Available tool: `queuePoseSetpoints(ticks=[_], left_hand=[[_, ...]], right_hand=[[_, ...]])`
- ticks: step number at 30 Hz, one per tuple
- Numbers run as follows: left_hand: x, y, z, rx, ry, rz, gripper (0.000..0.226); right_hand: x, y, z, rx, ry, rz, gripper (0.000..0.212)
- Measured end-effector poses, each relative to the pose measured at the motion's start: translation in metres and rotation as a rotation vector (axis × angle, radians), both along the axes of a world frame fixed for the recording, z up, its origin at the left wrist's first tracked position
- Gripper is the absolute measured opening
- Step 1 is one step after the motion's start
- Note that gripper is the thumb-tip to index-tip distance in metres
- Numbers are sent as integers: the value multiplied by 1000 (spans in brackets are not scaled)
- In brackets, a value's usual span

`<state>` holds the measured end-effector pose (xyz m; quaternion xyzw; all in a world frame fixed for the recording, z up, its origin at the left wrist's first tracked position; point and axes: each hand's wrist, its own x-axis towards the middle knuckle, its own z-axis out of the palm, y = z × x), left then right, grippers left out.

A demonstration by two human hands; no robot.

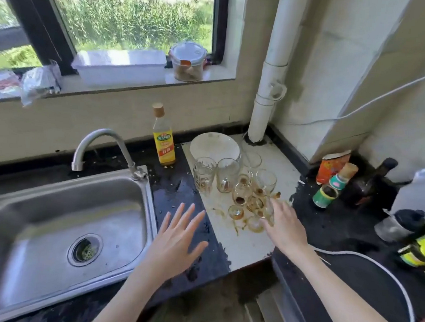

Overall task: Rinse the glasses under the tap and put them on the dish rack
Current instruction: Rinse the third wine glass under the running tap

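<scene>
The steel sink [36, 223] fills the near left, its basin dry-looking and bare, with the tap [101, 139] arching over its far edge and no water visible from the spout. To its right runs the dark worktop [178, 191], carrying a pale board [276, 171] that reaches back to the corner pipe. On the far part of that board sits a white bowl [215, 145], and just near of it the glasses [228, 177] are gathered: two tall tumblers side by side, a couple of clear ones behind and to the right, and a cluster of small amber-stained ones nearest, with brown rings and drips spread on the board around them. A yellow-labelled bottle [163, 141] stands left of the bowl.

The right hand [285, 225] reaches into the near right edge of the small glasses, its fingers at them; whether they have closed on one I cannot tell. The left hand [177, 239] hovers over the worktop between sink and board, flat, fingers spread, holding nothing.

By my reading the task has barely begun: every glass in sight looks unwashed, none is in the sink, and no dish rack is visible in this view. All the rinsing and racking appears to remain.
</scene>
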<state>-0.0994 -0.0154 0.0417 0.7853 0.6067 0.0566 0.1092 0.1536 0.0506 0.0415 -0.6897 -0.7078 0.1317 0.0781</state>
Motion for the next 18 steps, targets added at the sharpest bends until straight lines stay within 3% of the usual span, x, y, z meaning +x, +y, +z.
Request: queuePoseSetpoints(ticks=[6, 11, 15, 18], left_hand=[[2, 33, -11, -9, 21, 25, 81], [14, 44, -22, -92, -2, 100, 89], [32, 45, -25, -183, -7, 122, 69], [44, 38, -27, -230, -42, 140, 66]], right_hand=[[5, 45, -17, -208, 44, -12, 83], [10, 61, -30, -194, 86, 0, 75], [12, 60, -26, -209, 97, 71, 72], [13, 51, -19, -218, 118, 158, 68]])
